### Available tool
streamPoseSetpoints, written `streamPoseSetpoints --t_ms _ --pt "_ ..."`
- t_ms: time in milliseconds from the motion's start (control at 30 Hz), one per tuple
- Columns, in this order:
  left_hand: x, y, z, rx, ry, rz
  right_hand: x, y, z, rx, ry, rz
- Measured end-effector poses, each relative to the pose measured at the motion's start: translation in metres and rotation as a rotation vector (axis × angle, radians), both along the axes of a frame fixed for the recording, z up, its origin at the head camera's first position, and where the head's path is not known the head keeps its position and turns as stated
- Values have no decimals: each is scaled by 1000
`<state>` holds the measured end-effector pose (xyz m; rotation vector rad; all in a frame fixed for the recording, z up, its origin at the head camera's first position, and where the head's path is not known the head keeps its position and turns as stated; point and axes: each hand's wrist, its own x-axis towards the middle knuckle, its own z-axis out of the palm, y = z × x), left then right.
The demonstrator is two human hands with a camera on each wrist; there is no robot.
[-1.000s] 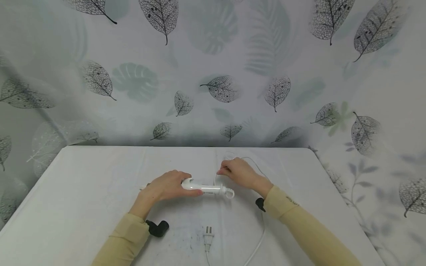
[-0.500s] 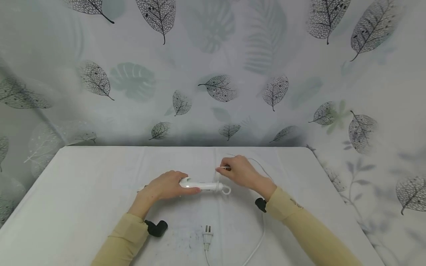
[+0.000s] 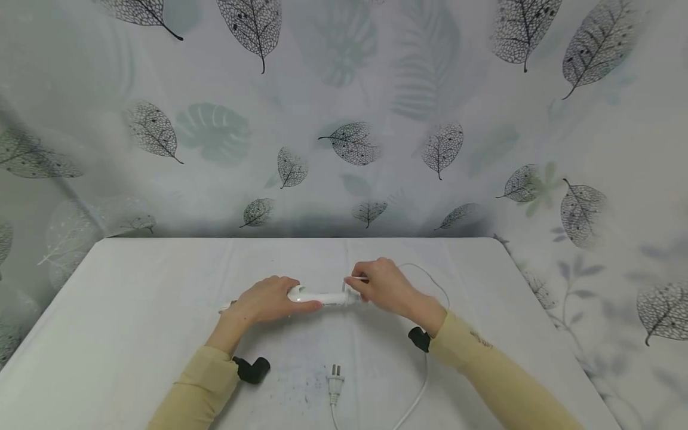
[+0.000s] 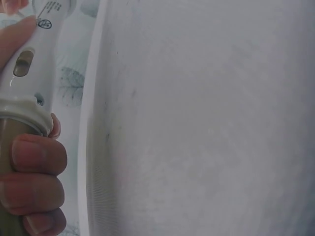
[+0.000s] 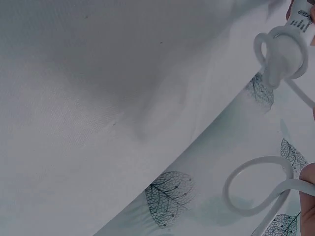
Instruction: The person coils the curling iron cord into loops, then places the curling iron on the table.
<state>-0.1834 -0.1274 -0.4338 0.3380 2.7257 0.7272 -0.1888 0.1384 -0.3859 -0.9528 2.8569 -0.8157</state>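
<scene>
Lying sideways in the head view is a white curling iron (image 3: pixel 322 297), gripped by my left hand (image 3: pixel 269 298) from the left. The left wrist view shows fingers curled round its tan barrel (image 4: pixel 9 147), just below the white collar; a brown switch (image 4: pixel 23 63) sits on the handle. My right hand (image 3: pixel 387 286) pinches the white cord (image 3: pixel 430 278) close to the handle's far end. In the right wrist view a turn of cord (image 5: pixel 259 49) goes round the handle's end, and a loose loop (image 5: pixel 266 159) runs to the fingers.
A two-pin plug (image 3: pixel 335 385) lies at the front of the white table (image 3: pixel 161 334). More cord (image 3: pixel 416 400) runs off the front edge right of it. A leaf-print curtain (image 3: pixel 322 119) hangs behind the table. Both wrists carry small black mounts (image 3: pixel 252 370).
My right hand has drawn the cord around and come down toward the handle's end, overlapping it now. My left hand keeps its grip almost unmoved. The plug stays where it was.
</scene>
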Motion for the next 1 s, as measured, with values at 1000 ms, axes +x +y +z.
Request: streamPoseSetpoints --t_ms 1000 --pt "-1 -5 2 -70 79 59 45 -5 -15 41 -163 166"
